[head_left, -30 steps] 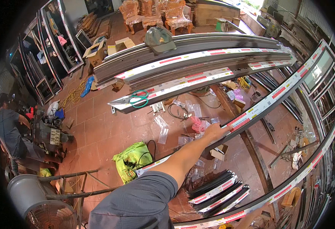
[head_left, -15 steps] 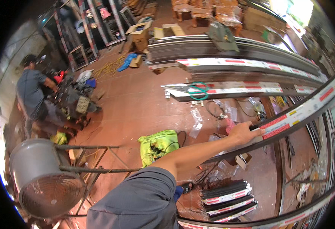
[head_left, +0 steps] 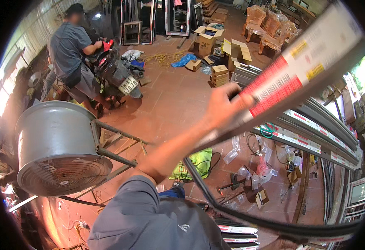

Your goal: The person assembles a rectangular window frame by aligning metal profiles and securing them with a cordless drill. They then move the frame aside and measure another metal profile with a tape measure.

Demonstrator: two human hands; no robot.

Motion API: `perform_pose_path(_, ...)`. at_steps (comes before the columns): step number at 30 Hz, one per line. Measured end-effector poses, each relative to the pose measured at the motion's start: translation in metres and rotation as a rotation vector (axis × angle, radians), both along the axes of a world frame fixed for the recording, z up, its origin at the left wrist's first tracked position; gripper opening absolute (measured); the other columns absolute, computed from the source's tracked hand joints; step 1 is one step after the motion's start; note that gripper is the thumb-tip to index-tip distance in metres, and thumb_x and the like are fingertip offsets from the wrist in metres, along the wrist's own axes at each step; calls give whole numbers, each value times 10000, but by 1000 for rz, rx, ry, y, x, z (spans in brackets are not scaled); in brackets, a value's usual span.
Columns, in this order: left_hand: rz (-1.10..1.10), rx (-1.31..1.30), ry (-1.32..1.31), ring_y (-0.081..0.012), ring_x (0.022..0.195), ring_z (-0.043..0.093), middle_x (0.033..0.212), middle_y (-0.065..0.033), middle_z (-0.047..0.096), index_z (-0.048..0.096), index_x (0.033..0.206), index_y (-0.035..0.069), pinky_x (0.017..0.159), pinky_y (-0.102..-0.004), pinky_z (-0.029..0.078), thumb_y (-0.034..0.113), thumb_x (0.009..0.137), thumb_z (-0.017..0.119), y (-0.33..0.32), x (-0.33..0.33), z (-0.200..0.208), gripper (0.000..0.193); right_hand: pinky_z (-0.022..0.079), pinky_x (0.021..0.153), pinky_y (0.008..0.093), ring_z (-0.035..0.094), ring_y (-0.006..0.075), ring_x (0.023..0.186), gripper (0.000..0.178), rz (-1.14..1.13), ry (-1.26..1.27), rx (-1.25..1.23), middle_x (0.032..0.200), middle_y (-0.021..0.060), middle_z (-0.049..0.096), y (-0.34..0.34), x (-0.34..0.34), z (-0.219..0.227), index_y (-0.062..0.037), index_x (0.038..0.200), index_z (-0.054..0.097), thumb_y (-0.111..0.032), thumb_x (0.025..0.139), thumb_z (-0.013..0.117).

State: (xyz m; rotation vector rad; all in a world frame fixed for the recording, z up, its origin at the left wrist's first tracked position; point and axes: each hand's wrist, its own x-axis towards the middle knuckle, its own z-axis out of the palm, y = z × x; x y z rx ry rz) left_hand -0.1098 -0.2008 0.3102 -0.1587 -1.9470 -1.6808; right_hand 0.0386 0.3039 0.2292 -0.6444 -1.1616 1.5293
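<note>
Left hand wrapped over the upper edge of the frame, near the lower-left end of its labelled long side; blurred, so exact finger placement is hard to read

Long axis goes up and right from the grip, out past the upper-right rim, looming close to the camera there; most of the visible length is right of the hand

Dark rail turns a corner lower down and runs to lower right, looks like the frame's other side; a small box shows between the two

Left hand is the nearer one; right hand can't be made out, can't tell its state

Edges: stack of profiles at right, seen past the long side, green shears at its near end, height gap can't be judged; fan at left, its stand reaching toward the forearm; bag on the floor below the hand

Room: widest stretch of floor is upper left, up to the bike and a person; right is the tight side
</note>
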Motion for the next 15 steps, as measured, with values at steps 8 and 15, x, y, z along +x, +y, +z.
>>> perform_pose_path(8, 156, 269, 391, -181, 1036, 613, 1132, -84, 663, 670, 1217, -6, 936, -365, 492, 637, 1019, 572, -260, -8, 80, 679, 482, 1142, 582, 515, 382, 1404, 922, 443, 249, 153, 1598, 184, 429, -206, -86, 51, -129, 1655, 273, -719, 994, 528)
perform_pose_path(15, 155, 112, 457, -194, 1345, 519, 1464, -111, 581, 528, 1496, -44, 1175, -353, 360, 646, 1108, 367, -408, 0, 136, 808, 482, 1154, 570, 454, 361, 1464, 957, 591, 408, 183, 1635, 158, 399, -350, -154, 109, -138, 1648, 308, -722, 952, 606)
